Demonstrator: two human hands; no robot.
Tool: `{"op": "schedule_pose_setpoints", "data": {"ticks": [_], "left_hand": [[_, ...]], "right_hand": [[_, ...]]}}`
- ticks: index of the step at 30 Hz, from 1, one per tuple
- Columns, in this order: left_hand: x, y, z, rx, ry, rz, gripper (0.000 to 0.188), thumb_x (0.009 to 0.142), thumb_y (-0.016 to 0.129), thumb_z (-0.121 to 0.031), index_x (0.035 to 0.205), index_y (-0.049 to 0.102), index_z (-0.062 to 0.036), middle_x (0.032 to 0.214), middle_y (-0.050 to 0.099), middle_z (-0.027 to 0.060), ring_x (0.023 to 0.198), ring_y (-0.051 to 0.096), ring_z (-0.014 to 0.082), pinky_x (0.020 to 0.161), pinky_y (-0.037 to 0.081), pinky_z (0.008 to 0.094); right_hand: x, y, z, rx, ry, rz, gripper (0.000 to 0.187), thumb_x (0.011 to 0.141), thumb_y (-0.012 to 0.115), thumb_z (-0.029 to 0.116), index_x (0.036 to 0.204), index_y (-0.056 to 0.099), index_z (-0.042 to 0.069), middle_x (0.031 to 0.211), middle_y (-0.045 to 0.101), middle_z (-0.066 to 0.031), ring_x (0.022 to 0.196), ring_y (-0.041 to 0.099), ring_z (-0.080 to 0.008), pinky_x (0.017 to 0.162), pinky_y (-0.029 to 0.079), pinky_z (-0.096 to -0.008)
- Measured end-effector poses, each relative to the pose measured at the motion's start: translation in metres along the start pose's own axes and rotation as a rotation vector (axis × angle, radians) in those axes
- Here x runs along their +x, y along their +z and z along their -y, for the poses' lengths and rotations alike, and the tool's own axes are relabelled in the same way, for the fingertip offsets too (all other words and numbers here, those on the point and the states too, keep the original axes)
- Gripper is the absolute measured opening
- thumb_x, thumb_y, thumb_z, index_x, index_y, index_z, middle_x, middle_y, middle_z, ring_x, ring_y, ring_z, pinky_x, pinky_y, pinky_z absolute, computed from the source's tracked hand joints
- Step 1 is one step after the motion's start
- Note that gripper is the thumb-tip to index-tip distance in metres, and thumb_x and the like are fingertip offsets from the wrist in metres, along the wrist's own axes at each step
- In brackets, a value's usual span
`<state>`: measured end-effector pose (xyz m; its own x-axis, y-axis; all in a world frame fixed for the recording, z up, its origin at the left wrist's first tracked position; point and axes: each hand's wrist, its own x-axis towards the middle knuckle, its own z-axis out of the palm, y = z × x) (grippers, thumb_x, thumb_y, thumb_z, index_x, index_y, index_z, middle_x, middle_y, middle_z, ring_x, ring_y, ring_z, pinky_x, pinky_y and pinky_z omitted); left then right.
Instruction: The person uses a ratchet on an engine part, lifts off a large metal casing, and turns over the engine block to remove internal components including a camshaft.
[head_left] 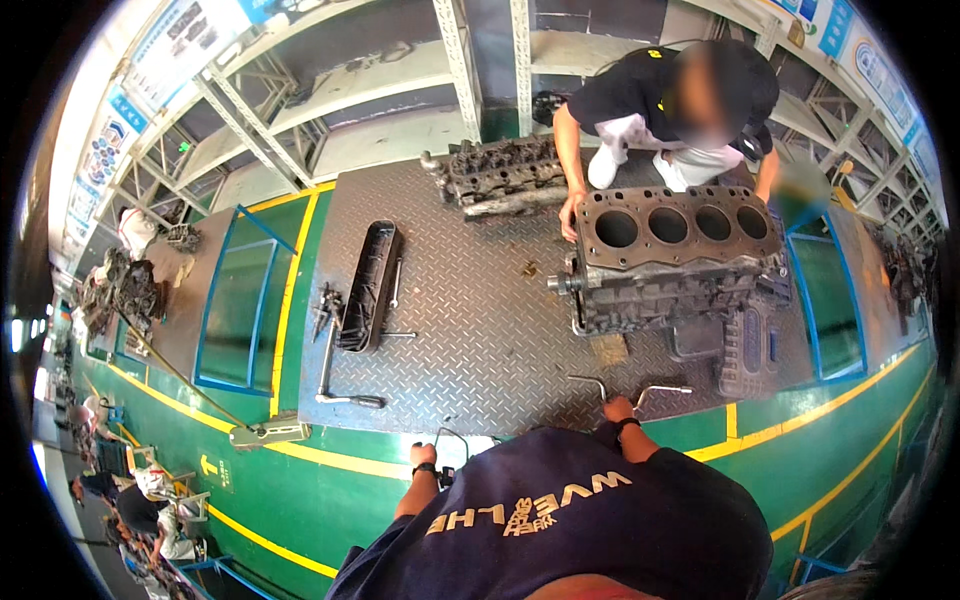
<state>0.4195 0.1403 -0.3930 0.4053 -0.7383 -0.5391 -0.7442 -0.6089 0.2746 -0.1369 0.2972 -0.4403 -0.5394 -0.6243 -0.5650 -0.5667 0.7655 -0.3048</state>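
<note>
My right hand [617,408], closed at the table's near edge, grips the middle of a crank-shaped metal rod [665,389]. One end of the rod bends away to the left of the hand, the other to the right. Lower and to the left, my left hand [424,455] looks like a closed fist. Beside it is a thin bent dark rod [453,432]; whether the fingers hold it is unclear. Beyond my right hand stands an engine block [665,290] with several open cylinder bores on top. A co-worker crouches behind it, one hand [570,216] at its left side.
A ratchet handle [350,400], a long narrow metal cover [384,250] and a spanner [398,283] lie on the left of the chequered metal table [460,290]. A cylinder head [505,172] rests at the back. A dark moulded tray [742,365] is at right.
</note>
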Motion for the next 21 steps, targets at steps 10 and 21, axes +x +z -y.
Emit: {"op": "schedule_pose_setpoints", "data": {"ticks": [10, 21], "left_hand": [[0.015, 0.002, -0.002, -0.033, 0.019, -0.01, 0.051, 0.073, 0.057, -0.023, 0.118, 0.067, -0.0007, 0.117, 0.067, 0.0254, 0.114, 0.062, 0.0386, 0.101, 0.047, 0.0417], [0.007, -0.006, -0.026, 0.017, 0.013, -0.049, 0.045, 0.076, 0.059, -0.026, 0.114, 0.07, -0.0047, 0.115, 0.068, 0.0221, 0.111, 0.064, 0.0381, 0.098, 0.049, 0.0435]], "right_hand": [[-0.025, -0.028, 0.025, 0.062, 0.07, 0.042, 0.041, 0.086, 0.062, 0.035, 0.098, 0.071, -0.004, 0.105, 0.068, -0.0279, 0.099, 0.064, -0.0453, 0.086, 0.052, -0.0501], [-0.026, -0.031, 0.028, -0.022, 0.011, 0.06, 0.047, 0.087, 0.06, 0.041, 0.108, 0.071, 0.0, 0.117, 0.065, -0.0251, 0.106, 0.062, -0.045, 0.091, 0.051, -0.0501]]}}
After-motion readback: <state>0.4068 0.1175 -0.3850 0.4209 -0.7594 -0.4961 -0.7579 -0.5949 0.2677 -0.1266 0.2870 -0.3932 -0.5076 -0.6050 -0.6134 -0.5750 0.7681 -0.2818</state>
